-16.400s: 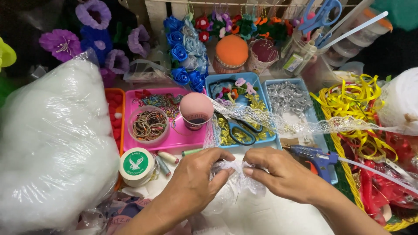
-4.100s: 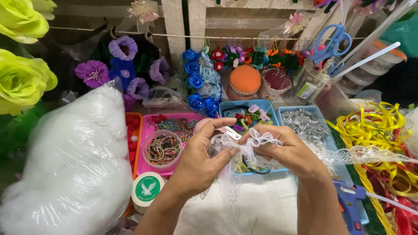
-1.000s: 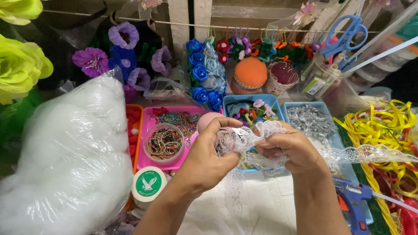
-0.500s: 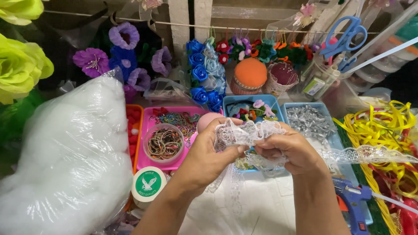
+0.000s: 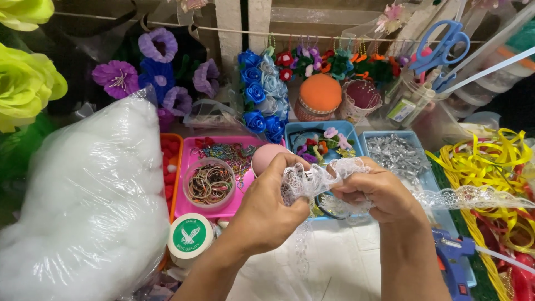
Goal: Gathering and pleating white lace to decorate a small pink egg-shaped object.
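A strip of white lace ribbon (image 5: pixel 317 177) is bunched into gathers between both hands above the work surface. My left hand (image 5: pixel 267 209) pinches the gathered lace from the left with thumb and fingers. My right hand (image 5: pixel 374 191) grips the same bunch from the right. The loose length of lace (image 5: pixel 473 198) trails off to the right over the yellow ribbons, and another end hangs down below my left hand. Both hands hover over the front edge of a blue tray (image 5: pixel 295 131) of small craft pieces.
A big clear bag of white stuffing (image 5: pixel 78 200) fills the left. A pink tray (image 5: pixel 189 209) holds a bowl of rubber bands (image 5: pixel 210 183) and a pink cup (image 5: pixel 263 157). A white-and-green lidded tub (image 5: pixel 190 237), blue glue gun (image 5: pixel 454 262), yellow ribbons (image 5: pixel 490 167), fabric flowers (image 5: pixel 262 97) and blue scissors (image 5: pixel 443 50) surround.
Over the last second my hands have drawn closer together, bunching the lace into tighter gathers. Sixteen seconds ago they worked the lace lower, near the table.
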